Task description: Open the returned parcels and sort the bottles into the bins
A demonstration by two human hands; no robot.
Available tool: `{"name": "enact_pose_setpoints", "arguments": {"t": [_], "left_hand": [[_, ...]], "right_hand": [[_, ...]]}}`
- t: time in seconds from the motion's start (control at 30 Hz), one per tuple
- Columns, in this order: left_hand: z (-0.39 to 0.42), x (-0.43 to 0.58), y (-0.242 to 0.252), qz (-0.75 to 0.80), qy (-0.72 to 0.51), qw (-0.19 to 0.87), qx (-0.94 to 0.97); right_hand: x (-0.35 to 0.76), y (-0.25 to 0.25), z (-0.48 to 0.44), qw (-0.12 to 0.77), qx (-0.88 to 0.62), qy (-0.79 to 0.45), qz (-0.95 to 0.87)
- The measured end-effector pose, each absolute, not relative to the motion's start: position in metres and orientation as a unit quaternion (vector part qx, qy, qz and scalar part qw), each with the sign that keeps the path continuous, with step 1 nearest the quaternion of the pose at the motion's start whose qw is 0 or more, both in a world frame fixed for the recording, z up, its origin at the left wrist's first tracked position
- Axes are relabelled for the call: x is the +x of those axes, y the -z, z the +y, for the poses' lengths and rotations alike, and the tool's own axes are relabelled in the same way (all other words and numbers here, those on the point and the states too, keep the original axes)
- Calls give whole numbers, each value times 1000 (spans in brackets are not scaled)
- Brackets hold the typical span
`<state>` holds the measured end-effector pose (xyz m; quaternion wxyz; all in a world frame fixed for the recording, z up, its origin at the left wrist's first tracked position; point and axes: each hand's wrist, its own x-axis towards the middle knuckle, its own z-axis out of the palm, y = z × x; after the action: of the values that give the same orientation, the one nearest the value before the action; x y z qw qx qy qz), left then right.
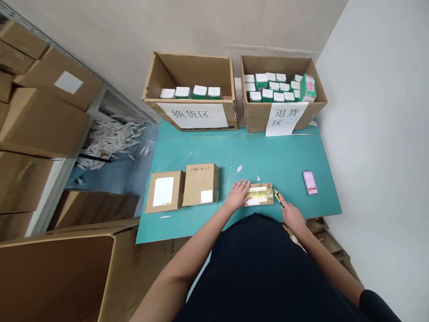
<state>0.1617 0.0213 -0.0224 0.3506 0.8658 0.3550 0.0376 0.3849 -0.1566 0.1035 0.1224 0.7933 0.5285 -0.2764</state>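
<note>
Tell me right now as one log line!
left hand: on small box | right hand: holding knife near box's right end | table: two bigger boxes on left

Single head-worn view, forward and down over the green table (281, 154).

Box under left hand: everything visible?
The box is small, brown, apparently cardboard, lying flat on the teal tabletop. Shiny yellowish tape runs along its top; white label and dark marks show. The left hand rests on its left end; the right hand holds a yellow cutter near its right end, contact unclear.
</note>
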Motion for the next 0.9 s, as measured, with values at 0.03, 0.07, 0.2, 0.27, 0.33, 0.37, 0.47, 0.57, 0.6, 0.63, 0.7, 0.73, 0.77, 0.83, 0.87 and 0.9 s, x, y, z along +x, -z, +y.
{"name": "enact_pose_setpoints", "arguments": {"t": [0.03, 0.07, 0.2, 0.27, 0.33, 0.37, 0.47, 0.57, 0.6, 0.63, 0.7, 0.73, 0.77, 0.83, 0.87, 0.9], "left_hand": [[21, 162, 21, 353, -28, 334, 874], [21, 163, 20, 350, -16, 312, 883], [19, 164, 14, 339, 21, 241, 909], [18, 164, 12, 336, 22, 231, 913], [17, 165, 10, 338, 18, 230, 913], [16, 165, 9, 340, 15, 231, 912], [15, 167, 7, 344, 9, 235, 909], [14, 169, 4, 347, 6, 235, 908], [14, 169, 4, 348, 6, 234, 908], [14, 170, 3, 347, 6, 234, 908], [13, 171, 3, 344, 5, 232, 910], [13, 171, 4, 344, 6, 231, 910], [12, 171, 4, 344, 8, 229, 910], [11, 172, 4, 347, 13, 225, 910], [11, 173, 4, 349, 17, 222, 910], [11, 173, 3, 350, 22, 219, 911]], "right_hand": [[383, -105, -155, 128, 793, 273, 530], [382, -106, -153, 131, 792, 269, 532], [373, -112, -149, 147, 791, 262, 533], [367, -115, -147, 160, 794, 259, 526], [360, -117, -145, 171, 797, 256, 519], [357, -118, -143, 177, 799, 255, 516], [348, -121, -138, 193, 803, 262, 499], [340, -125, -133, 201, 810, 267, 482], [338, -126, -131, 200, 812, 268, 478], [336, -126, -130, 199, 815, 269, 474], [332, -126, -128, 195, 819, 273, 466], [330, -125, -127, 194, 821, 276, 461], [328, -124, -126, 193, 822, 279, 457], [325, -122, -126, 190, 824, 280, 455], [324, -122, -127, 187, 824, 279, 456], [322, -122, -128, 186, 824, 278, 457]]}}
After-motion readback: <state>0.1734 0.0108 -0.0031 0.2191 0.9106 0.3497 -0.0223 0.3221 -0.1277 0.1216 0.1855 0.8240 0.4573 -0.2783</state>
